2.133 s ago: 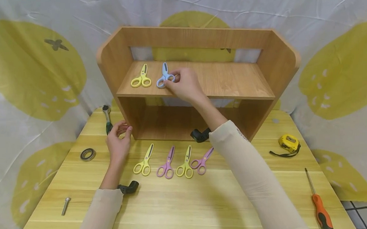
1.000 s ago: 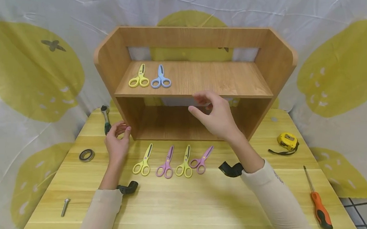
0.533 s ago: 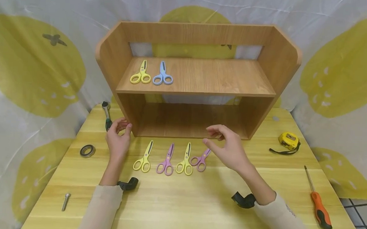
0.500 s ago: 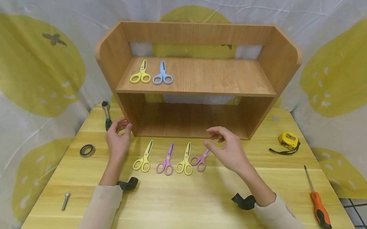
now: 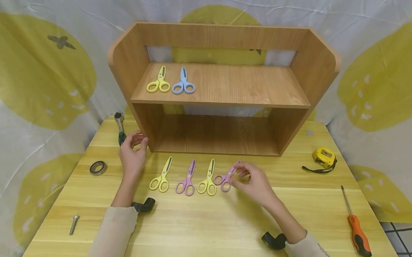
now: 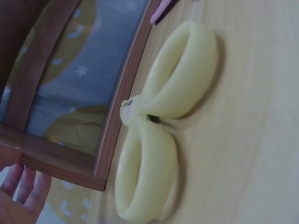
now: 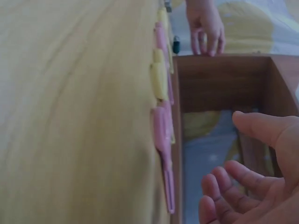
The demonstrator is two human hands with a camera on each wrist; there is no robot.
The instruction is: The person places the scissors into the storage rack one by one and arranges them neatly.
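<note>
scissors in a row of four lie on the worktop (image 5: pixel 201 228) before a wooden shelf unit (image 5: pixel 221 87). right hand (image 5: pixel 253 182), fingers loosely curled and holding nothing, hovers beside the rightmost pink scissors (image 5: pixel 225 177); whether it touches them cannot be told. left hand (image 5: pixel 133 156) rests relaxed by the unit's left corner, gripping nothing, near yellow scissors (image 5: pixel 161 175).

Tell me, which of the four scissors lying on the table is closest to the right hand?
The pink pair at the right end of the row; the right hand is at its blade tip, and it alone lies slanted.
</note>
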